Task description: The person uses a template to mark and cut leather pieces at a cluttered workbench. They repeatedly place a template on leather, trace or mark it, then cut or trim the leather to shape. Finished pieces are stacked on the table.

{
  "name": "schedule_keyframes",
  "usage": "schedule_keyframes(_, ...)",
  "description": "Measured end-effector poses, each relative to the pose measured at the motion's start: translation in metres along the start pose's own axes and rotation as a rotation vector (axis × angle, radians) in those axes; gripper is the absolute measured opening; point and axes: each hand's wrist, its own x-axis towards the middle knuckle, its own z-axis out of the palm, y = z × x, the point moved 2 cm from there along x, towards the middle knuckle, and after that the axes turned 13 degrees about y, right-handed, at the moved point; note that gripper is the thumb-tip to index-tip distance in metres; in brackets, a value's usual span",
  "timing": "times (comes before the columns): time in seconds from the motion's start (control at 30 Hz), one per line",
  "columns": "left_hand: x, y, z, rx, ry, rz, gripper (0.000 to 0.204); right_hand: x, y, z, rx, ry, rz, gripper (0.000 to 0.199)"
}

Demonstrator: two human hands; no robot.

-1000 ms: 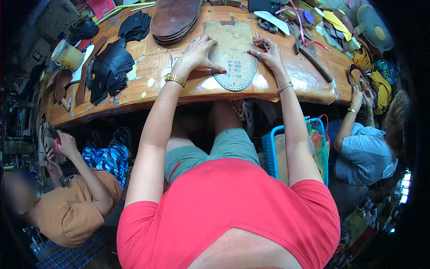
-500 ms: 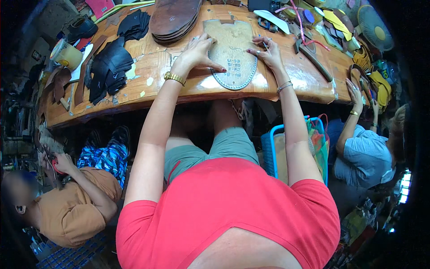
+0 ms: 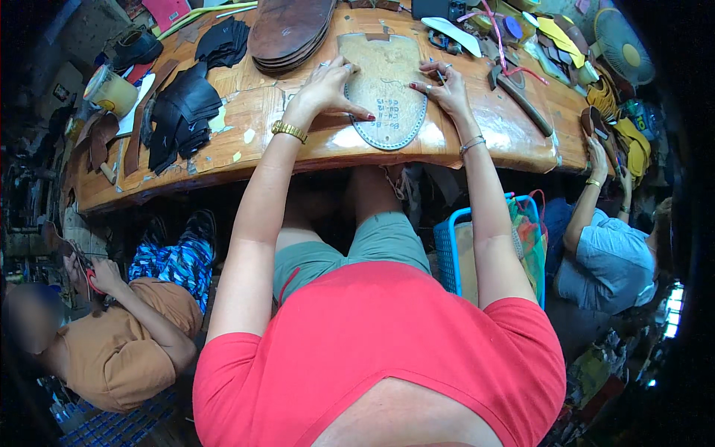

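A flat tan leather panel [image 3: 383, 82], rounded at its near end and notched at the far one, lies on the wooden table in front of me. Stitching runs along its edge and dark handwriting marks its face. My left hand [image 3: 328, 91] rests on the panel's left side, thumb stretched across it and fingertips at its left edge. At the right edge, my right hand [image 3: 447, 88] has its fingers bent around a slim pen-like tool [image 3: 446, 67], only partly visible.
Brown leather pieces [image 3: 290, 33] are stacked beyond my left hand; black pieces [image 3: 182, 112] lie farther left. A hammer [image 3: 525, 104] rests right of the panel. A blue basket [image 3: 447, 249] stands below the table. Co-workers sit on both sides, one holding red-handled scissors [image 3: 92, 280].
My hands and the panel stay nearly still. The co-worker at the right has drawn a hand onto a brown strap-like piece and leaned slightly.
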Motion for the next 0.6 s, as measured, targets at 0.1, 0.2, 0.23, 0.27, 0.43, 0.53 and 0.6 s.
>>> schedule_keyframes(0.1,-0.001,0.001,0.0,-0.008,0.004,-0.007,0.106,0.002,0.009,0.001,0.008,0.055,-0.04,0.046)
schedule_keyframes(0.2,-0.002,0.0,0.002,-0.005,0.018,-0.014,0.105,0.001,0.006,0.0,-0.01,0.053,-0.062,0.046)
schedule_keyframes(0.23,-0.003,0.0,0.002,-0.001,0.023,-0.012,0.105,0.0,0.003,0.0,-0.005,0.052,-0.048,0.046)
schedule_keyframes(0.27,-0.003,-0.001,0.002,0.003,0.028,-0.01,0.104,-0.001,0.0,0.001,0.0,0.051,-0.033,0.046)
schedule_keyframes(0.43,0.002,-0.002,0.003,0.005,0.006,0.006,0.104,0.001,0.006,0.0,0.002,0.033,-0.04,0.044)
schedule_keyframes(0.53,0.004,-0.001,0.003,0.016,-0.006,0.006,0.103,0.001,0.008,0.0,0.009,0.052,-0.053,0.045)
schedule_keyframes(0.6,0.004,-0.001,0.002,0.014,-0.01,0.005,0.103,0.001,0.007,0.001,-0.002,0.055,-0.049,0.045)
